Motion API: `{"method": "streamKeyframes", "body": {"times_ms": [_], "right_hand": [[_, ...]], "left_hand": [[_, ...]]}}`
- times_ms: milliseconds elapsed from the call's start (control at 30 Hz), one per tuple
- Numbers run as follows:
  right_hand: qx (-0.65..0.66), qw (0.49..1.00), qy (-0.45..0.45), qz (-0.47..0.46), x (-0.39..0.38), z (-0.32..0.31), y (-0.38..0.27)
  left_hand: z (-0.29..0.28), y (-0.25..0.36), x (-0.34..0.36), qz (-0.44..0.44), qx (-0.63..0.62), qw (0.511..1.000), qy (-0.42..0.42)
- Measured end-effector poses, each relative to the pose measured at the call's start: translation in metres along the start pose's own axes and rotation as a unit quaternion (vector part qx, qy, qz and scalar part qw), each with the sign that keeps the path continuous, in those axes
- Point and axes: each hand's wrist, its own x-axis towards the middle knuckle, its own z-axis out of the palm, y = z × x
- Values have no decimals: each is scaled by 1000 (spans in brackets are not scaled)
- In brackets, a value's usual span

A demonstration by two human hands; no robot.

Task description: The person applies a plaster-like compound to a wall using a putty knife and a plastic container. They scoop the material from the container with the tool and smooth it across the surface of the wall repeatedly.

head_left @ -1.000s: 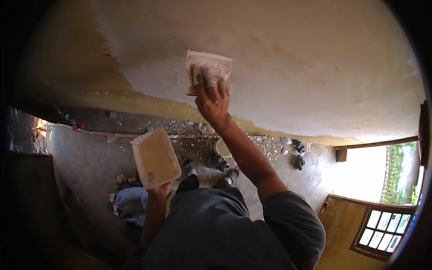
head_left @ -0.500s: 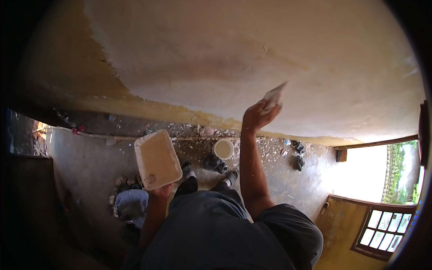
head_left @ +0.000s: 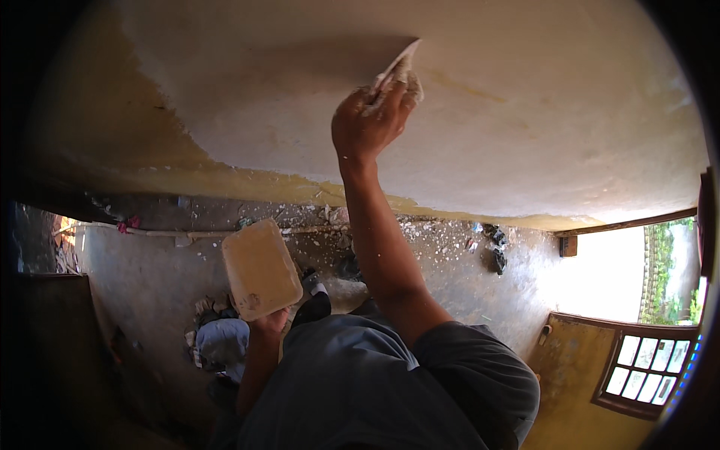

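The rectangular pale tan shallow tray [head_left: 230,271] is borne near its closest edge by the left hand [head_left: 270,321], whose fingers are mostly hidden beneath it, so I cannot tell how they are spread. Up and to the right of the tray, the right hand [head_left: 366,126] has its fingers clamped on a thin, flat, whitish smeared blade [head_left: 395,66], with pale wet-looking paste [head_left: 412,88] clinging round the knuckles. The blade stands nearly edge-on in front of the pale-coated, ochre-bordered wall [head_left: 540,120], which rises beyond the tray; whether its edge touches the coat I cannot tell.

The likeliest trouble, I judge, is a gouge or ridge in the coat, if a blade corner digs in or the angle goes too steep. The paste on the knuckles could also make the grip slip or drop lumps. The tray, seemingly held at one end only, could tip if its weight shifts outward. Footing looks a risk too: white flakes [head_left: 315,244] litter the grey floor [head_left: 161,277] beyond and right of the tray, a long pale pole [head_left: 172,232] lies past it, and a crumpled black plastic bag [head_left: 349,268], partly behind the right forearm, sits to its right, so a sideways step could catch or skid
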Motion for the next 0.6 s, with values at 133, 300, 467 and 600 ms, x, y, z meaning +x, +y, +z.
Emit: {"method": "streamKeyframes", "body": {"times_ms": [133, 300, 467, 600], "right_hand": [[7, 988, -94, -122, -15, 13, 2], [-4, 924, -292, -247, -67, -11, 53], [-46, 999, -21, 1, -69, -67, 128], [21, 981, 86, 174, -12, -63, 134]], "left_hand": [[5, 0, 2, -15, -38, 999, -10], [1, -1, -4, 40, 57, 995, 66], [-15, 2, -6, 23, -36, 999, 15], [-6, 4, -10, -3, -21, 998, 61]]}}
